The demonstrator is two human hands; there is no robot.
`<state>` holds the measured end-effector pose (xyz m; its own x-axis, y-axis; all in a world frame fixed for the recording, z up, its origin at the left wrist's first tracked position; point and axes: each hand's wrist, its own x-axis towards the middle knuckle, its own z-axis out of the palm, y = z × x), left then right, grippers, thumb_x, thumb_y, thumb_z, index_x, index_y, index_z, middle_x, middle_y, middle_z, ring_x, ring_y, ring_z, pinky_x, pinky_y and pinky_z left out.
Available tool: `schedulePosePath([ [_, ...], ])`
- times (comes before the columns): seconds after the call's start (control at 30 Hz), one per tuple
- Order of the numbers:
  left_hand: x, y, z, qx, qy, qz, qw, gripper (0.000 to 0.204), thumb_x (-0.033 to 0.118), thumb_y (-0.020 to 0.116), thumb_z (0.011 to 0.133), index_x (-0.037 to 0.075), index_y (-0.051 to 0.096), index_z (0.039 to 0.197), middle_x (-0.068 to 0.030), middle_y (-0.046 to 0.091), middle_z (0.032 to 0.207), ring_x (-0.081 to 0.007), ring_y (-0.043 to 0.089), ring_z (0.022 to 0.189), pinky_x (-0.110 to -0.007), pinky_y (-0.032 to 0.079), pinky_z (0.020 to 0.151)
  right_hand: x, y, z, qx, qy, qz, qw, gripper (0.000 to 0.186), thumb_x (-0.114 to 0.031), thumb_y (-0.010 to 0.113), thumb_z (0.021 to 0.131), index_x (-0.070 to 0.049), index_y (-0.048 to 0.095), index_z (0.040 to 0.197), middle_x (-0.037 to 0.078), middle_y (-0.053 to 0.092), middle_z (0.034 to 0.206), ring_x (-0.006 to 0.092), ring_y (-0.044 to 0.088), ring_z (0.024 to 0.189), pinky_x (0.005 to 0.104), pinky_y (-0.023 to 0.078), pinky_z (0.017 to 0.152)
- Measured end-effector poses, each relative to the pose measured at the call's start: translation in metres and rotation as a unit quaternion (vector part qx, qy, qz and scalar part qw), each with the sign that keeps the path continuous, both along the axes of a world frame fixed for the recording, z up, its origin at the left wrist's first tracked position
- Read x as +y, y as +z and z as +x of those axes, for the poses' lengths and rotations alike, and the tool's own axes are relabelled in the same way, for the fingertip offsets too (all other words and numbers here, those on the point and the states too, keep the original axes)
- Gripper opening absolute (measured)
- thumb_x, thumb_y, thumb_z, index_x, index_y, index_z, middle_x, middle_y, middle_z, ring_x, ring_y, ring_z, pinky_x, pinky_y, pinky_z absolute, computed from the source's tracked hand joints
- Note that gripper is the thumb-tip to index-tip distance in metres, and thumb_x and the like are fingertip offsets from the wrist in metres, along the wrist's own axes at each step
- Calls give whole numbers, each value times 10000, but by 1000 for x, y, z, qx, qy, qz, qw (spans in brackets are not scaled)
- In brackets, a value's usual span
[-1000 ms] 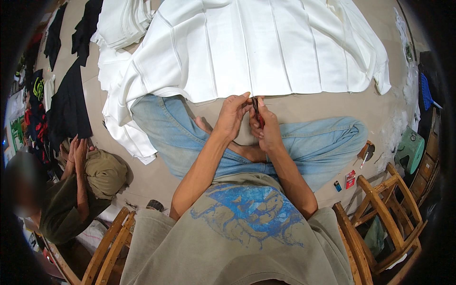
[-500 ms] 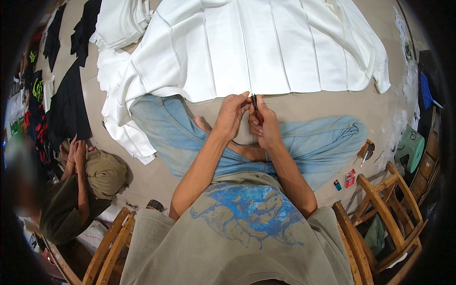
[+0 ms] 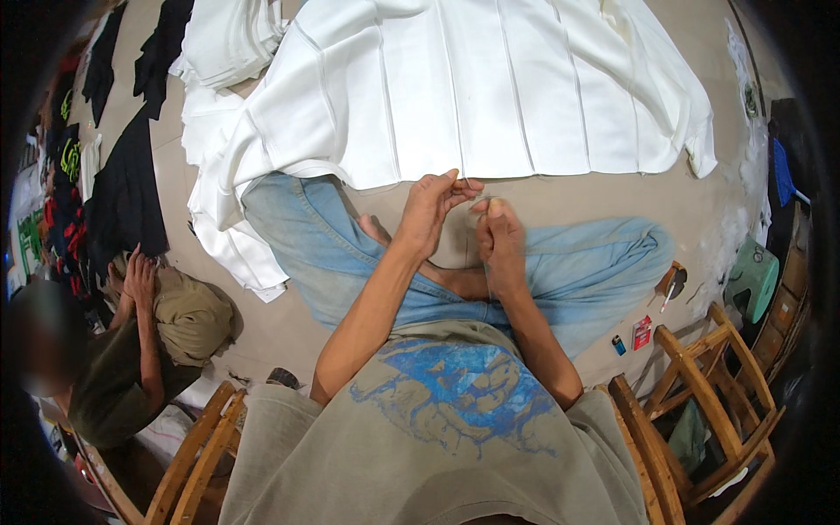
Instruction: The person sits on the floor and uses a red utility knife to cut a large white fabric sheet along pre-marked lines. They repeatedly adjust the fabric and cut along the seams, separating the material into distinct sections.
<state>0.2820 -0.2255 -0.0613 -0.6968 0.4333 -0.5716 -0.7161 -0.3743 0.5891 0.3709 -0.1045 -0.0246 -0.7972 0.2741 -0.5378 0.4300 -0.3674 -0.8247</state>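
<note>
A white garment point(image 3: 455, 96) with several long seams lies spread in front of me, its hem towards my lap. My left hand point(image 3: 426, 213) is closed at that hem, thumb and forefinger pinching the edge where a middle seam ends. Just right of it, my right hand point(image 3: 500, 241) is closed like a fist, thumb on top, a little nearer to me than the hem. Motion smears it somewhat, and whatever is in its fingers is hidden.
White cloth pieces point(image 3: 232, 44) are stacked at far left, near black cloth point(image 3: 127, 192). A seated person point(image 3: 122, 359) is at left. On my right are a lighter point(image 3: 619, 345), a small red pack point(image 3: 641, 332), a wooden stool point(image 3: 717, 402) and a green plastic stool point(image 3: 754, 278).
My right hand has drawn back from the hem, towards me and slightly right. The red-handled thread snips seen in it earlier no longer show. My left hand stays at the hem.
</note>
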Motion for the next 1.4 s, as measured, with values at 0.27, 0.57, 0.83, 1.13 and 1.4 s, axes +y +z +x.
schedulePosePath([
  [0.27,3,10,12,-16,-54,-97,994,257,216,659,1009,17,581,1152,8,545,781,-91,482,719,-261,419,713,44,-8,-16,-60,117,187,973,483,-409,543,1059,7,706,875,-2,506,637,82,465,613,268,375,560],
  [0.57,6,10,21,10,-89,-162,983,200,244,654,1015,46,647,1040,38,552,736,-64,477,669,-218,368,632,77,-22,-51,-94,320,131,933,562,-519,619,985,-25,709,732,-7,460,511,103,444,490,294,351,488],
  [0.83,6,8,24,26,-87,-151,984,184,228,642,1026,45,643,1020,36,550,716,-53,466,648,-208,340,595,73,-26,-63,-123,331,186,917,551,-516,647,949,-44,691,669,-1,473,500,112,439,474,308,331,464],
  [1.13,-7,32,40,414,-387,-370,736,246,290,723,919,46,739,945,-81,669,952,-207,627,888,-363,496,764,90,9,-48,-118,382,365,841,613,-551,628,943,12,691,707,77,555,547,179,568,554,348,441,547],
  [1.4,-20,108,-9,406,-396,-351,745,214,191,683,944,109,777,1117,-170,720,1077,-330,684,903,-419,533,853,104,25,-94,-39,122,281,951,532,-451,706,958,3,580,711,49,473,575,128,422,549,326,335,515],
])
